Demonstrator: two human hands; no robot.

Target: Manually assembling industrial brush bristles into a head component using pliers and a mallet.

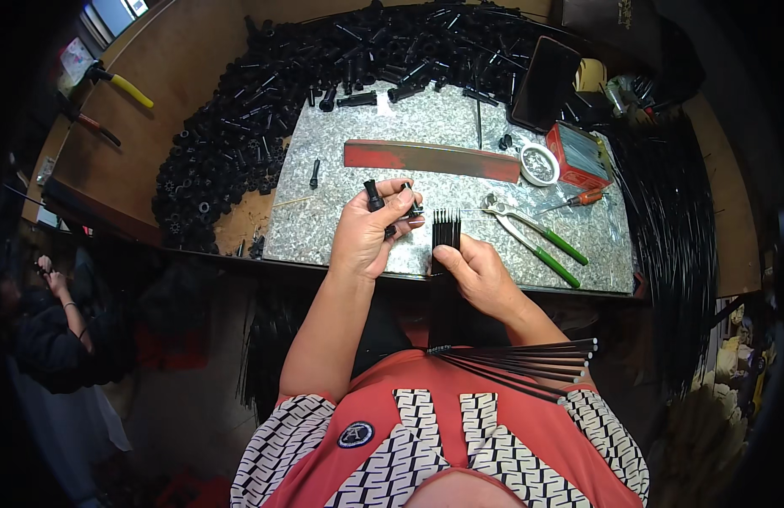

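From the head view I see a wooden surface (155,152) with a speckled grey slab (426,135) laid on it, ringed on the left and far side by a heap of black plastic parts (239,110). A long reddish metal bar (430,158) lies across the slab, and green-handled pliers (531,233) rest to the right. My left hand (366,233) is closed around small black cylindrical pieces (374,196), held up over the slab's near edge. Just beside it, my right hand (476,271) grips a bundle of thin black rods (445,229), their tips standing upright next to the left fingers. A small round white tub (539,164) holds tiny pale bits; a red open box (578,154) beside it holds thin metal pieces. More rods (527,360) fan across my lap.
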